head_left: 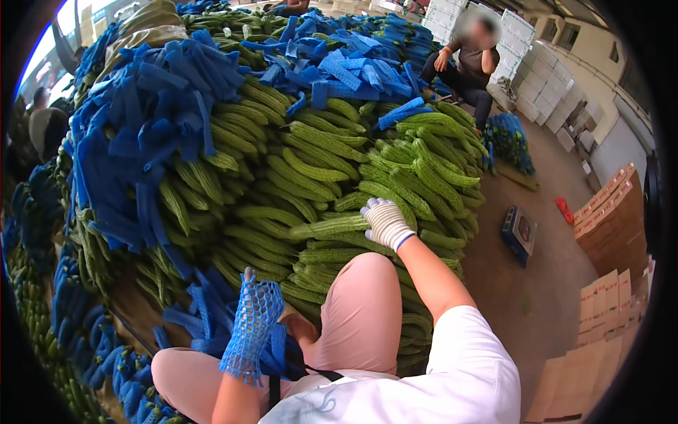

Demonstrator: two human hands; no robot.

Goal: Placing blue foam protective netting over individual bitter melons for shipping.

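Observation:
My right hand (387, 222), in a white knit glove with grey fingertips, is closed around the right end of a long green bitter melon (328, 227). That melon lies on top of the large pile of bitter melons (311, 166) in front of me. A blue foam net sleeve (251, 328) is stretched over my left hand (248, 300) and down past the wrist. One grey fingertip pokes out at its upper end; the net hides the other fingers. Loose blue foam sleeves (201, 311) lie between my left hand and the pile, beside my bent knee.
Heaps of blue foam sleeves (141, 106) cover the pile's left and far sides. Netted melons (131, 381) lie at lower left. On the right floor are a blue scale (519, 234) and cardboard stacks (611, 212). A person (466, 67) sits beyond, near white boxes (547, 81).

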